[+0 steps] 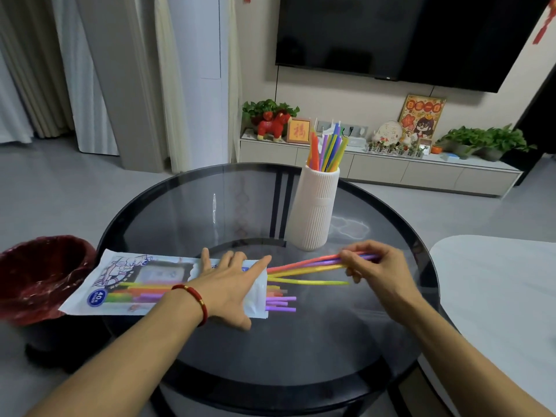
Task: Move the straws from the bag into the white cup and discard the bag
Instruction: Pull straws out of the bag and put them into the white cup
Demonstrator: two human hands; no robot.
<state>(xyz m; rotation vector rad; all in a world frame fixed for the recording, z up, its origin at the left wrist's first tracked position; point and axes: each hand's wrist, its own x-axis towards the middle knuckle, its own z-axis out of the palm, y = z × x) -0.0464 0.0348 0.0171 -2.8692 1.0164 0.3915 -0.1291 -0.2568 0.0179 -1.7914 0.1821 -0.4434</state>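
A white printed straw bag (144, 281) lies flat on the round glass table (210, 206), its open end facing right. My left hand (228, 284) presses flat on the bag near its mouth, fingers spread. Several coloured straws (304, 266) stick out of the opening, and my right hand (373, 266) pinches a few of them, partly drawn out to the right. Short purple straw ends (281, 303) poke from the bag below. The ribbed white cup (313, 212) stands upright behind my right hand and holds several straws (326, 149).
A bin with a red liner (39, 275) stands on the floor at the table's left edge, just beyond the bag's closed end. A white tabletop (496, 281) sits to the right. A TV cabinet with plants and ornaments (376, 164) lines the far wall.
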